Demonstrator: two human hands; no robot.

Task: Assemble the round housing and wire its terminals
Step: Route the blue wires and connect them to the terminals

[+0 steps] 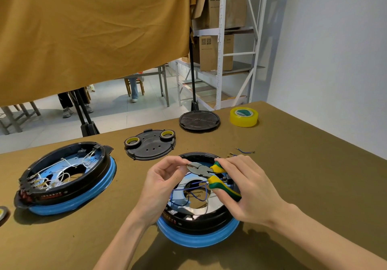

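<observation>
Table (293, 186) olive-brown, shelving (222, 39) behind; right hand (247, 188) grips pliers (209, 173), left hand (165, 177) pinches terminal (187, 165).

The housing (196, 217) up front is glossy black plastic with a mirror-shiny metal plate (188, 182) inside and a smooth blue rubbery rim (196, 239). Pliers (209, 174) have dull grey steel, rubbery yellow-green grips. Tabletop (293, 165) looks like matt olive cloth.

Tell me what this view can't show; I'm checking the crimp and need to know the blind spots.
Head view only:
- Terminal at the pliers tip: too small, covered by the left hand fingertips.
- Near housing: inside partly behind both hands; right hand.
- Tape roll: cut by left edge.
</observation>
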